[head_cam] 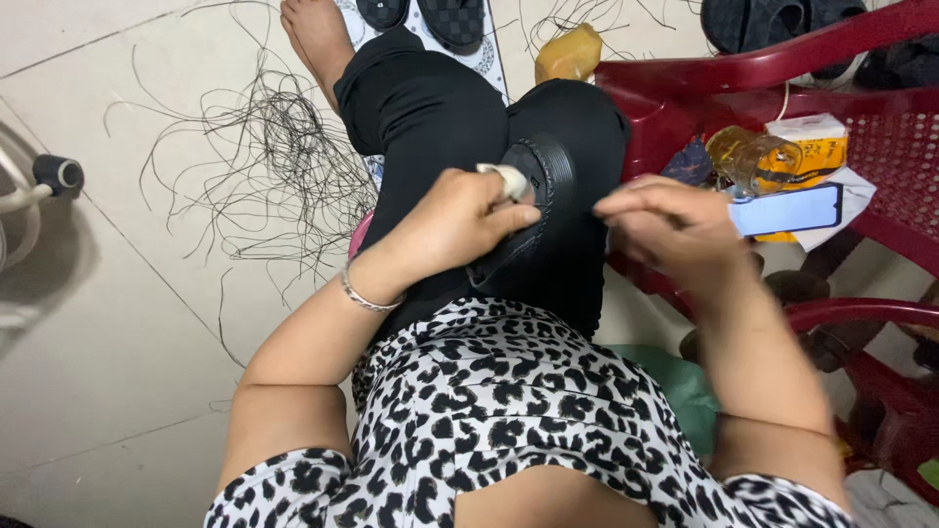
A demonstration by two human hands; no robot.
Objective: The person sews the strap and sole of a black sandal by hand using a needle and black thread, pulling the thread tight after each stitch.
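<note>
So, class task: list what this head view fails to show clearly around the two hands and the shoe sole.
- Sole: its lower part is covered by the left hand.
- White piece at the left fingertips: mostly hidden, kind unclear.
- Right hand: motion-blurred; whether it pinches a thread cannot be told.
- Sandals: cut off by the top edge.
- Chair: cut off by the right edge.
- Phone: screen too small to read.

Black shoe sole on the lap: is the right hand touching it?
Apart. The head view shows the right hand beside the black shoe sole, with dark trouser fabric visible between them; the left hand grips it.
</note>
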